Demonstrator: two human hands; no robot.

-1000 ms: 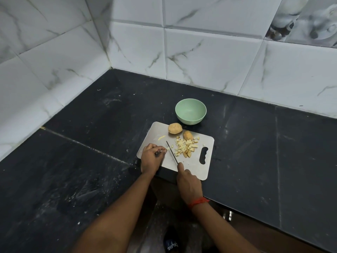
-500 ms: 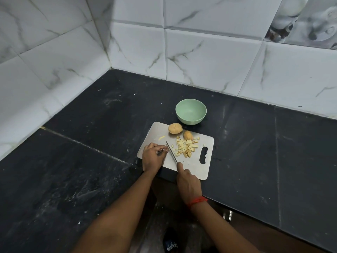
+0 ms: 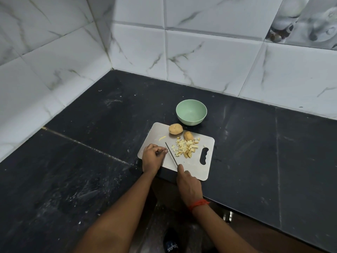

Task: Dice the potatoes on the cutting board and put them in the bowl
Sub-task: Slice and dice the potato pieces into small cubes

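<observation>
A black stone counter (image 3: 255,152) (dusty) carries a cutting board (image 3: 155,132) and green bowl (image 3: 191,112).

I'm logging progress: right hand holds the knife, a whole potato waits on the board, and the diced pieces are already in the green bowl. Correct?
No: the head view shows the diced pieces lying on the board, and the green bowl empty. The rest stands.

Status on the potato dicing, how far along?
Done: a pile of diced potato on the cutting board. In hand: right hand grips the knife, left hand curled beside the blade. Left: partly cut potato, whole potato, and filling the empty green bowl.
</observation>
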